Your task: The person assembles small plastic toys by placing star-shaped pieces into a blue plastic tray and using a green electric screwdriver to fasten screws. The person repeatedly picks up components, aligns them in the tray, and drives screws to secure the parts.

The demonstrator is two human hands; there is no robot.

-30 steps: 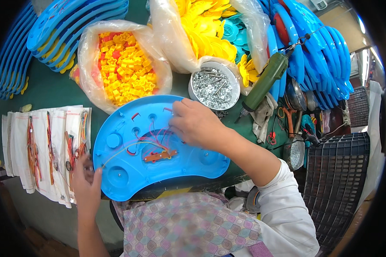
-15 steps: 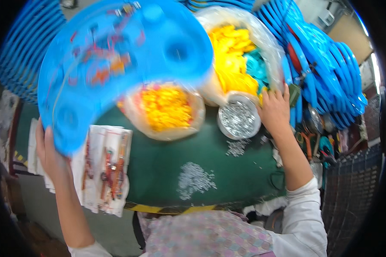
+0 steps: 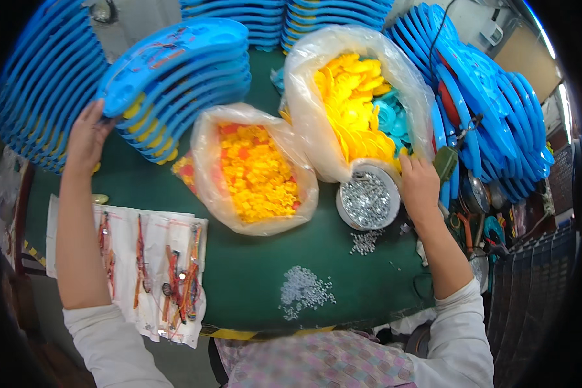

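Note:
My left hand [image 3: 87, 137] has its fingers around the near-left tip of a curved blue plastic panel [image 3: 194, 33], which lies on top of a stack of similar panels. Red wires run over that panel's face. On the right, my right hand [image 3: 421, 187] is closed at the edge of a large clear bag [image 3: 302, 68], with a small yellow plastic piece [image 3: 403, 153] at its fingertips. Yellow discs [image 3: 352, 97] and teal discs [image 3: 389, 115] fill the bag. Just left of that hand stands a round tub [image 3: 340, 205] of small silvery metal parts.
A second bag [image 3: 204, 139] holds small yellow and red pieces. Wired parts [image 3: 181, 284] lie on a white cloth [image 3: 126, 258]. Small clear pieces [image 3: 304, 291] are heaped on the green table [image 3: 239, 278]. More blue panels [image 3: 45, 84] stand stacked left, behind and right, near tools [image 3: 462, 223].
The blue panel in my left hand has moved back and down onto the stack. My right hand has gone from spread fingers to curled ones beside the bag.

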